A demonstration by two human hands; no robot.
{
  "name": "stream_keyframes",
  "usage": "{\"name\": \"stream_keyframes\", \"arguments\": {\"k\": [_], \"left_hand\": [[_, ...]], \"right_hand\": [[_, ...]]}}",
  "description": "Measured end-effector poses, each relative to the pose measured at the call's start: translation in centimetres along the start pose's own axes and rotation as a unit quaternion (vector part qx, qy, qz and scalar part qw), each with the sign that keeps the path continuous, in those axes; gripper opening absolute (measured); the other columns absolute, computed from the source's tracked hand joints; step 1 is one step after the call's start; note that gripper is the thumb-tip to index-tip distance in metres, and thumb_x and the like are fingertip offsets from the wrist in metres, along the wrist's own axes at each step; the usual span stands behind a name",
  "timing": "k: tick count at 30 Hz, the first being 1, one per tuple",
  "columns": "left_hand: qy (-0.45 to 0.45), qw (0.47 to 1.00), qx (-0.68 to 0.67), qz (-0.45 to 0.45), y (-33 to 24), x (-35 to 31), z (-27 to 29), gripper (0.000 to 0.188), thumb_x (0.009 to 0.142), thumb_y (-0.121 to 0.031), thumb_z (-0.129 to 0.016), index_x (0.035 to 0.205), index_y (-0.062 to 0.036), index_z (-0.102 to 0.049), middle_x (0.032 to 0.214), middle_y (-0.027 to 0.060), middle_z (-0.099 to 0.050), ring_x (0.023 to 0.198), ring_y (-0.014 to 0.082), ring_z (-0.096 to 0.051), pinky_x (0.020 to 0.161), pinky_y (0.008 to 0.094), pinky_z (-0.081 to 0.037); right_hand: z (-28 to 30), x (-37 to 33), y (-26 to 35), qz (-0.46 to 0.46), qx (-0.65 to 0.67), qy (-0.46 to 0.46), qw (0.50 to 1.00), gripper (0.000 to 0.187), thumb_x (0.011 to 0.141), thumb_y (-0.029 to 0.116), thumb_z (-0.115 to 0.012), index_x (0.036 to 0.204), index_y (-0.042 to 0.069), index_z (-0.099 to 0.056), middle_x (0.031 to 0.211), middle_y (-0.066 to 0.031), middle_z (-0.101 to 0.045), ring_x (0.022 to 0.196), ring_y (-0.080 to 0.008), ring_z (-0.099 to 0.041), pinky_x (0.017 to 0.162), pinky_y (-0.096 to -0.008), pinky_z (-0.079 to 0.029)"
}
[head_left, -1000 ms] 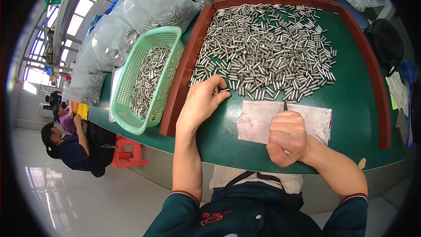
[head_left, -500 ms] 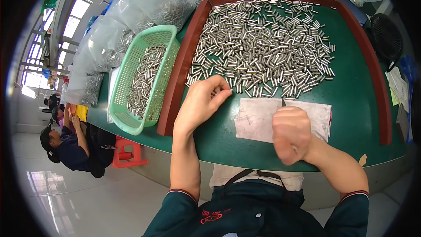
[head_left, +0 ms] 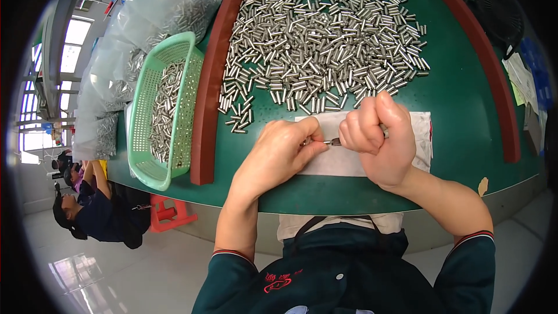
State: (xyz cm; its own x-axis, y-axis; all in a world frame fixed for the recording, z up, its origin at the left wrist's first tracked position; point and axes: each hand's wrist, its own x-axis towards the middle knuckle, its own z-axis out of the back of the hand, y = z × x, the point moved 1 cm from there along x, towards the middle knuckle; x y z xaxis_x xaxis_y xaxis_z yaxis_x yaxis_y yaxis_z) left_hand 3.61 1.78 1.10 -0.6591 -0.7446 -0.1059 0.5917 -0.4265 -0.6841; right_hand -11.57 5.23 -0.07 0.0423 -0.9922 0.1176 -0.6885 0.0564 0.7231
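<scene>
Over the front of the green table, my left hand (head_left: 278,154) is closed, thumb and forefinger pinching a small metal pin (head_left: 326,143). More pins seem tucked in its curled fingers, mostly hidden. Facing it, my right hand (head_left: 378,139) is a fist round a slim tool whose short dark tip (head_left: 335,142) meets the pin's end; the rest of the tool is covered by my fingers. Beneath both hands lies a stained pale cloth (head_left: 325,166). Just beyond them spreads a large heap of shiny cylindrical metal pins (head_left: 325,46).
Brown-red rails (head_left: 204,128) border the work surface. Left of them stands a green perforated basket (head_left: 138,104) with more pins, beside clear bags (head_left: 136,17) of pins. A black fan (head_left: 497,11) is at the far right. Two people sit at the left near a red stool (head_left: 168,212).
My left hand has moved right and nearer from the heap's edge, and my right hand has turned and risen, so pin and tool tip now meet over the cloth. The view has shifted slightly.
</scene>
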Motion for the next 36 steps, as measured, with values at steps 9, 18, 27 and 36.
{"name": "stream_keyframes", "arguments": {"k": [9,18,27,36], "left_hand": [[0.004,1.000,0.005,0.001,0.04,-0.02,-0.01,0.011,0.072,-0.006,-0.062,0.072,0.0006,-0.054,0.055,0.0101,-0.052,0.045,0.0171,-0.050,0.045,0.0276,-0.040],[0.006,1.000,0.005,0.001,0.09,0.03,0.06,0.010,0.072,-0.006,-0.062,0.073,0.0008,-0.054,0.056,0.0100,-0.053,0.046,0.0174,-0.051,0.046,0.0274,-0.040],[0.000,1.000,-0.001,0.016,0.08,-0.05,-0.08,0.008,0.071,-0.003,-0.062,0.072,0.0013,-0.055,0.056,0.0095,-0.053,0.046,0.0164,-0.050,0.046,0.0270,-0.040],[-0.023,1.000,-0.019,0.008,-0.13,0.06,-0.28,0.013,0.069,-0.007,-0.061,0.065,-0.0007,-0.051,0.054,0.0147,-0.052,0.051,0.0304,-0.052,0.048,0.0374,-0.039]], "right_hand": [[0.18,0.21,-0.33,-0.022,0.011,-0.002,1.000,0.043,0.091,0.026,-0.024,0.050,0.012,-0.026,0.040,0.0024,-0.023,0.038,-0.0085,-0.015,0.039,-0.0247,-0.017],[0.25,0.27,-0.41,-0.022,0.012,0.008,1.000,0.044,0.091,0.026,-0.023,0.049,0.012,-0.027,0.040,0.0024,-0.023,0.038,-0.0085,-0.015,0.039,-0.0246,-0.017],[-0.26,0.22,-0.38,-0.020,-0.010,0.017,1.000,0.044,0.091,0.026,-0.026,0.049,0.012,-0.026,0.041,0.0027,-0.022,0.039,-0.0084,-0.016,0.040,-0.0245,-0.018],[-0.20,0.25,-0.18,-0.027,-0.039,0.001,0.999,0.044,0.091,0.025,-0.027,0.049,0.011,-0.026,0.041,0.0024,-0.023,0.039,-0.0087,-0.017,0.040,-0.0248,-0.018]]}}
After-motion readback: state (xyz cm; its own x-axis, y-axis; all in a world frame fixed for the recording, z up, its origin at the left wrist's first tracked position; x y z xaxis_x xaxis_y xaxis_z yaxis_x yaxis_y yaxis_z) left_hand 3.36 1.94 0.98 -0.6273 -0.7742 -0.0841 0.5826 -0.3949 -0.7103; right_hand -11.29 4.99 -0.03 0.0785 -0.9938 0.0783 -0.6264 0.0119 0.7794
